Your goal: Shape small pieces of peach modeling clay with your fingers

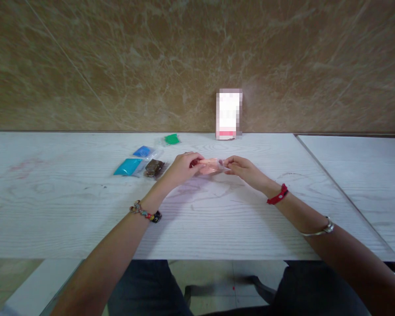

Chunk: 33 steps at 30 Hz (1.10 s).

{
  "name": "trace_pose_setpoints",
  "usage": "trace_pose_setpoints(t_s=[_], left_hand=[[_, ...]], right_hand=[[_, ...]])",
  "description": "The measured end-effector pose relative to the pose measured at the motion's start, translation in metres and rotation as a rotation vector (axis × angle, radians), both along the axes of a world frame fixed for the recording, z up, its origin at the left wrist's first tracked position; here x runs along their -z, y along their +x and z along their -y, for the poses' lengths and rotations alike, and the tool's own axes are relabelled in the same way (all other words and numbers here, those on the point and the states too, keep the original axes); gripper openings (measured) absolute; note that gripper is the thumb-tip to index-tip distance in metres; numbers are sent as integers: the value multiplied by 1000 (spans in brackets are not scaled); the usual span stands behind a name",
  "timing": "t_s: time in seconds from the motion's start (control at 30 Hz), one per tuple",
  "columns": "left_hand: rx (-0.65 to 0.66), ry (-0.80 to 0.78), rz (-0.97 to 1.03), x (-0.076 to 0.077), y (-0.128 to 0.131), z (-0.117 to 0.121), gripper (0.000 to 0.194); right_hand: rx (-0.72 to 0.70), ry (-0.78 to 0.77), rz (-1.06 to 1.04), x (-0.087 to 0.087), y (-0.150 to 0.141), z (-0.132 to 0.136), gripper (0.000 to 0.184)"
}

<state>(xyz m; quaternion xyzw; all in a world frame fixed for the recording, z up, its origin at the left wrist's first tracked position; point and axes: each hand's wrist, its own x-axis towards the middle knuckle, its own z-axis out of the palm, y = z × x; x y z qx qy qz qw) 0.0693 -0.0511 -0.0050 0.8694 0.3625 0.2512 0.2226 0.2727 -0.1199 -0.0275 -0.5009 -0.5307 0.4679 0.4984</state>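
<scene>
Between my two hands is a small clear plastic packet with peach-pink contents (210, 166), just above the white table. My left hand (186, 166) pinches its left end, and my right hand (239, 167) grips the clear end on the right. To the left of my left hand lie a packet with dark brown contents (154, 167), a turquoise packet (129, 166) and a blue packet (142, 151). Farther back is a green packet (171, 139). What the peach-pink contents are made of, I cannot make out.
A phone-like upright device with a bright, pixelated face (229, 114) leans on the brown marbled wall (118, 66) at the table's back edge. The white wood-grain table (210, 228) has a seam (342, 195) at the right. My legs are below its front edge.
</scene>
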Motion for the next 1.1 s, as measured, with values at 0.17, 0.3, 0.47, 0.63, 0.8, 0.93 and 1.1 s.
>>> trace_pose_setpoints(t_s=[0.17, 0.3, 0.47, 0.63, 0.8, 0.93, 1.1], left_hand=[[43, -161, 123, 8, 0, -3, 13], [53, -197, 176, 14, 4, -1, 13], [39, -245, 224, 16, 6, 0, 14], [60, -232, 176, 16, 5, -2, 14], [59, -209, 155, 12, 7, 2, 13], [18, -219, 173, 10, 9, 6, 12], [-4, -145, 162, 9, 8, 6, 11]], right_hand=[[165, 113, 282, 4, 5, -3, 14], [201, 199, 405, 12, 5, -5, 11], [191, 266, 478, 15, 4, -6, 26], [167, 257, 525, 9, 2, -2, 20], [153, 281, 551, 3, -1, 1, 7], [217, 323, 538, 2, -1, 0, 8], [104, 299, 611, 6, 1, -2, 14]])
